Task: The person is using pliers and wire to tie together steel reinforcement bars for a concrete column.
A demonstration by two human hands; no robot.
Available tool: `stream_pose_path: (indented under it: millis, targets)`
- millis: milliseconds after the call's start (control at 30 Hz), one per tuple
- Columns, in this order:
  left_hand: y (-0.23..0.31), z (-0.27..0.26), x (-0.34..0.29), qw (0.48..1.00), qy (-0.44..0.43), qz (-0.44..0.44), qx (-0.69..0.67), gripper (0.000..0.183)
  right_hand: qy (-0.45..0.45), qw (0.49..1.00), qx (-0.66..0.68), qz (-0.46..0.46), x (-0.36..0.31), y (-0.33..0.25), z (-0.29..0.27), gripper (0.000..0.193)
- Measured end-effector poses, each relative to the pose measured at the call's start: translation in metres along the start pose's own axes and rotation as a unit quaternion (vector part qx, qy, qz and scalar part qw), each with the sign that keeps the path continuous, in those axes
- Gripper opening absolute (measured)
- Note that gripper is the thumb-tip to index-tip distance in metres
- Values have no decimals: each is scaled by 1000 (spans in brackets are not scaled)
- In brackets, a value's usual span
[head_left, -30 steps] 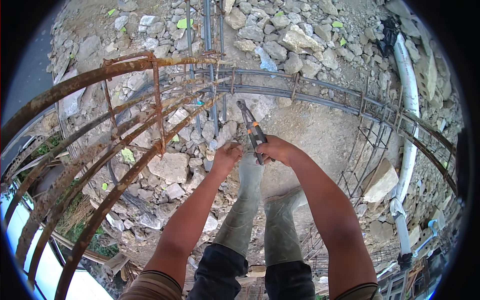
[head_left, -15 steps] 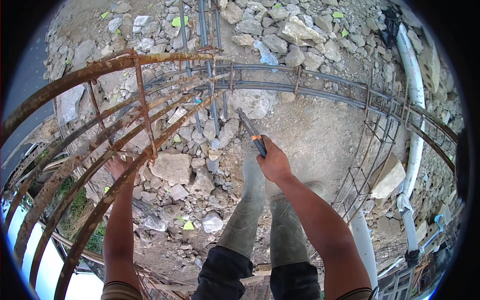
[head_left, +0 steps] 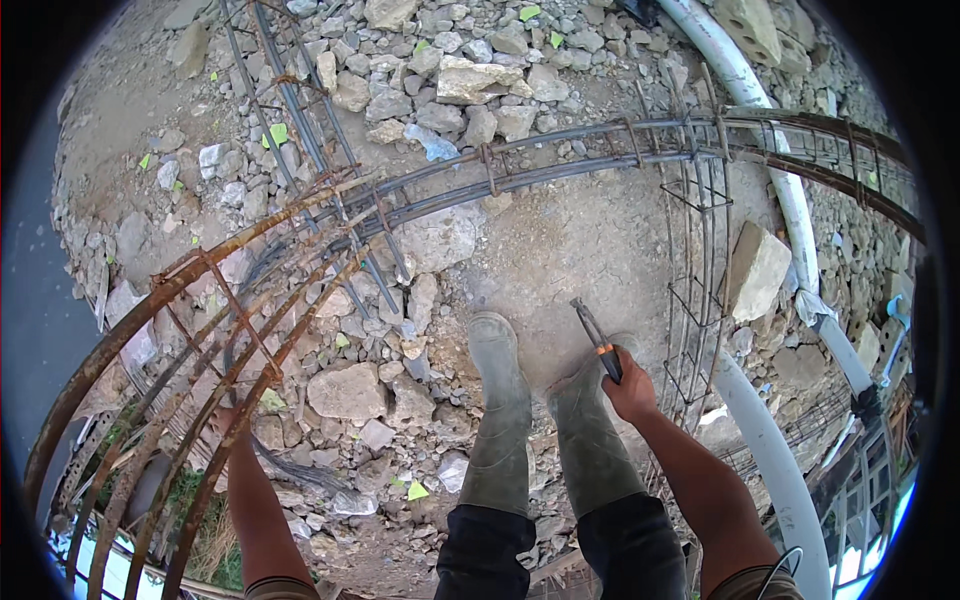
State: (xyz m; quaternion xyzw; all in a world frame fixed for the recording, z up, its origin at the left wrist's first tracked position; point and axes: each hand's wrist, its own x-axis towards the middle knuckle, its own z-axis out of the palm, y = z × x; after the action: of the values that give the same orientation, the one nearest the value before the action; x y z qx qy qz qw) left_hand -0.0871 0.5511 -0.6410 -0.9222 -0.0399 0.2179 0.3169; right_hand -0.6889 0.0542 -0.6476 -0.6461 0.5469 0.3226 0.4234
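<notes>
In my right hand [head_left: 630, 388] is a pair of pincers [head_left: 592, 332] with dark handles and orange bands. Its metal jaws point up and away over the ground, just beyond my right boot [head_left: 595, 420]. On the left, my left hand [head_left: 226, 418] reaches in among the rusty bars of a long rebar cage [head_left: 270, 372]. Those bars cover most of its fingers, so their grip is hidden. Rusty stirrups [head_left: 238, 308] cross the cage. Its far end meets greyer bars [head_left: 520, 178] that run off to the right.
Upright grey bars [head_left: 290, 90] cross the cage ahead. A narrow rebar frame [head_left: 697, 290] lies right of my boots, beside a large stone block [head_left: 757, 270] and a pale pipe [head_left: 795, 220]. Broken rocks [head_left: 345, 390] cover the ground to the left and ahead.
The view has shifted, with the cage now lower left. My right hand has carried the pincers rightward and nearer. My left hand sits lower, still among the rusty bars.
</notes>
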Motion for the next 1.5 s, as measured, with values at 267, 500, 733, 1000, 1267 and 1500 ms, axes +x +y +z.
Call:
stream_pose_path:
  millis: [267, 500, 733, 1000, 1267, 1500]
  targets:
    - [-3, 21, 40, 994, -4, 56, -96, 63, 149, 985, -64, -63, -8, 81, 3, 63]
    - [-119, -58, -11, 947, -52, 43, -314, 28, -113, 984, -2, 141, -126, 153, 27, 38]
    - [-193, -163, -200, 744, -216, 54, -630, 46, -31, 986, 140, 84, -177, 54, -61, 38]
    - [-196, -233, -409, 518, -372, 105, -763, 40, -18, 963, 159, -217, -238, -72, -34, 28]
    - [-240, -245, -635, 729, -336, 286, -524, 33, -325, 833, 386, -226, -471, -142, -79, 28]
    - [-235, -288, -707, 586, -444, 414, -537, 48, -309, 829, 430, -179, -569, -107, -109, 21]
